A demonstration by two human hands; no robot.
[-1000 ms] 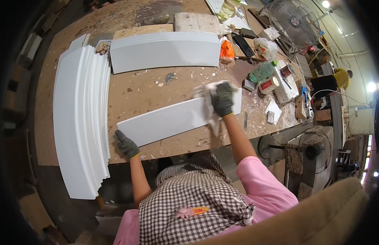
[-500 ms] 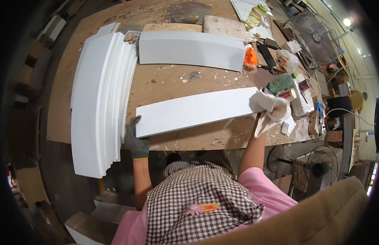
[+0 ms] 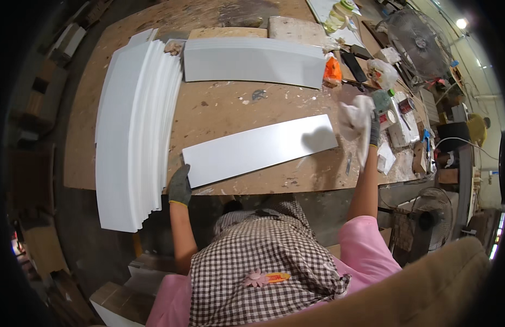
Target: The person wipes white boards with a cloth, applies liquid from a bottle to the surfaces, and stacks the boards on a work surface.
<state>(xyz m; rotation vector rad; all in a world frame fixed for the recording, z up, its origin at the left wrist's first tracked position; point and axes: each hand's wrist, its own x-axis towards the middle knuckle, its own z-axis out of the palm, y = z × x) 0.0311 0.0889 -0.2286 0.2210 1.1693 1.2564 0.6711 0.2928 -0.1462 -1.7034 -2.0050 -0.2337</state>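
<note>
A long white board lies slantwise near the front edge of the worktable. My left hand, in a dark grey glove, grips its left end at the near corner. Off to the right of the board, my gloved right hand holds up a crumpled white cloth, which hides most of its fingers. A shadow falls on the board's right end. To the left stands a tall stack of white boards, its near end jutting past the table edge. Across the far side lies another stack of pale boards.
The brown worktable is flecked with paint. An orange bottle, a clear plastic bag, a green bottle and small cans crowd its right side. A large fan stands beyond; another fan is lower right.
My right hand has lifted the cloth off the board's right end and moved right and away from me. The board's right end has shifted slightly left. My left hand still grips the left end.
</note>
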